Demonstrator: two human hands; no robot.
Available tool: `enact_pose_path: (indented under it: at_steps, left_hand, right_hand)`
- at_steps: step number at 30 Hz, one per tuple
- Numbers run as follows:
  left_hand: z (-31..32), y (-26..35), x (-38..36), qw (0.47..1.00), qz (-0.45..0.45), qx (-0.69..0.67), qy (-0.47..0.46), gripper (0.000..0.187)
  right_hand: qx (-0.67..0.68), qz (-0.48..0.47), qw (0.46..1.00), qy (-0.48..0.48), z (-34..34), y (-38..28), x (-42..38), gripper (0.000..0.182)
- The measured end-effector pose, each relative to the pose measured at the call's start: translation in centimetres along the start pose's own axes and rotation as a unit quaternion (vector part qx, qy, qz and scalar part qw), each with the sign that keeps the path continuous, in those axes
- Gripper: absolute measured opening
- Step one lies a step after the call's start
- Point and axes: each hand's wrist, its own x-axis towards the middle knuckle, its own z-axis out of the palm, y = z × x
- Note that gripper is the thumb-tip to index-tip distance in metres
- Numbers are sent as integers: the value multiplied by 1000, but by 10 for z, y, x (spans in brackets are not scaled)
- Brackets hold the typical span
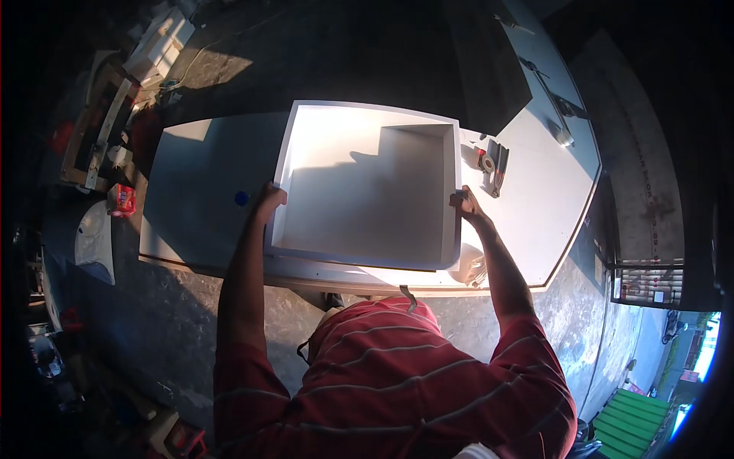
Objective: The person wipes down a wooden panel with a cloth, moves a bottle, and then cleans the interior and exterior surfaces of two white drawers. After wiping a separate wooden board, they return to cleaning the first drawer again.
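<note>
A white open-topped drawer box (367,222) lies in front of me over the worktable, its inside half sunlit and half in shadow. My left hand (270,202) grips its left wall, the thumb over the rim and the other fingers hidden behind the side. On the opposite wall, my right hand (469,205) is closed round the edge at about the same height. A small blue round thing (241,198) lies on the table just left of my left hand.
Right of the box, a tape roll (487,162) and a dark long tool (501,172) lie on the white worktable (547,222). A metal bar clamp (562,130) rests near the far right edge. A red packet (121,200) stands left of the table.
</note>
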Motion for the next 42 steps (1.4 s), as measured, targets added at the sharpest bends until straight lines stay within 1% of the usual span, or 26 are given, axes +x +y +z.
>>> enact_pose_path:
  at_steps: [1,2,4,5,7,8,11,12,13,15,16,17,18,21,22,23,25,27,28,29,31,32,35,37,41,42]
  left_hand:
    - [0,1,0,1000,-8,12,22,33]
    - [-1,0,0,1000,-4,16,18,33]
    - [-1,-10,8,1000,-16,5,-2,37]
    - [1,-15,12,1000,-11,6,-3,37]
    - [4,-25,18,999,20,5,44,22]
    - [4,-28,21,999,24,7,42,22]
    - [4,-24,22,1000,4,9,15,22]
    - [8,-19,17,998,-3,25,51,22]
    - [8,-18,17,995,-10,40,88,22]
    - [7,-26,31,991,-29,109,74,28]
    - [8,-27,30,991,-25,103,84,34]
    - [11,-49,45,983,25,135,119,39]
    - [11,-40,39,983,12,147,111,42]
    - [14,-50,50,980,-9,165,106,51]
    - [13,-52,52,979,-21,172,108,58]
    - [13,-53,54,979,-13,167,117,58]
    - [16,-46,45,968,7,200,151,59]
    - [12,-42,48,973,1,190,134,60]
    - [11,-46,52,977,-11,184,106,62]
    - [11,-52,54,977,-11,179,112,62]
    - [8,-60,61,984,51,145,89,42]
    - [6,-61,67,984,53,142,95,42]
    - [10,-29,46,970,86,167,157,37]
    - [12,-20,35,958,103,187,192,34]
    - [14,-23,67,965,110,118,205,33]
    - [11,-23,69,974,59,155,155,47]
  right_hand:
    - [-64,7,997,-30,-2,-2,6,51]
    - [-63,9,998,-24,3,-5,4,51]
    - [97,31,993,60,11,-9,-2,48]
    - [96,29,993,65,13,-10,-3,48]
    - [192,-12,979,64,15,-5,-6,46]
    - [108,-46,993,22,11,10,0,44]
    - [138,-47,987,62,14,0,-3,43]
    - [70,0,995,69,12,4,1,41]
    - [95,-1,994,48,11,3,3,41]
    - [243,2,970,4,4,-16,-8,42]
    - [258,5,966,3,7,-8,-8,43]
    - [273,8,962,1,7,6,-6,45]
    - [288,-4,957,-11,7,7,-6,45]
    - [276,64,957,-58,-3,-24,-10,51]
    - [352,31,935,-43,0,-21,-11,44]
    - [324,-39,943,-70,1,-20,-3,34]
    - [317,-1,946,-61,2,-14,-1,59]
    - [262,39,963,-43,9,27,11,49]
    - [235,56,970,-23,9,14,10,42]
    - [219,4,976,4,10,1,5,38]
    - [166,48,985,22,5,-23,3,35]
    - [24,34,997,64,8,-9,10,33]
    - [-60,-2,996,65,0,-12,19,28]
    - [-98,-78,989,80,-4,-16,25,32]
    - [-36,-68,995,62,-11,-8,38,51]
    - [-10,-70,996,54,-8,-7,34,58]
